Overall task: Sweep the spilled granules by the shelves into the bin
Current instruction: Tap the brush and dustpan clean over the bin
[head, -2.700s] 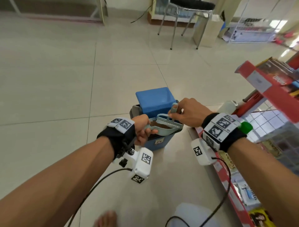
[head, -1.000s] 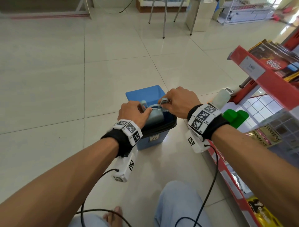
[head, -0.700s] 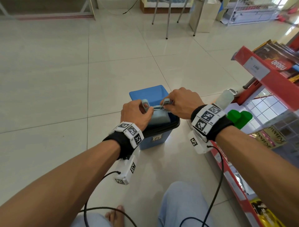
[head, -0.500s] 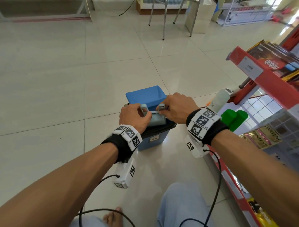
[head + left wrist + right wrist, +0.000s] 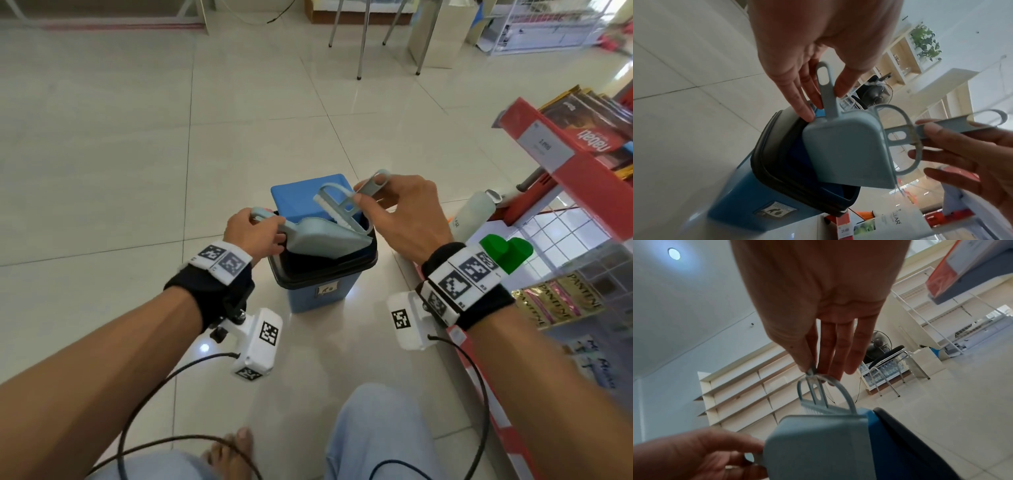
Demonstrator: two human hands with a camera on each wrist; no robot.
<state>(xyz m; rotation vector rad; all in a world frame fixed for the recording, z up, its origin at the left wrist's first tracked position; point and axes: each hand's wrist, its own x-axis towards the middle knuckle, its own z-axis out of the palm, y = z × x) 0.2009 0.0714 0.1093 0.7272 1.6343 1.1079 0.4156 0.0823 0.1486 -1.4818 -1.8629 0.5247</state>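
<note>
While the dustpan (image 5: 317, 238) is tipped upside down over the open blue bin (image 5: 322, 274), its handle is pinched by the left hand (image 5: 253, 236); the small brush (image 5: 346, 205) is pinched just above by the right hand (image 5: 402, 219).

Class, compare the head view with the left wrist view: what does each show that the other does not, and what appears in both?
Only the head view shows the red shelf, the green bottle cap and the bin's raised blue lid. Only the left wrist view shows a potted plant and a fan. Both show the left hand holding the dustpan tipped upside down over the blue bin, and the right hand pinching the brush.
</note>
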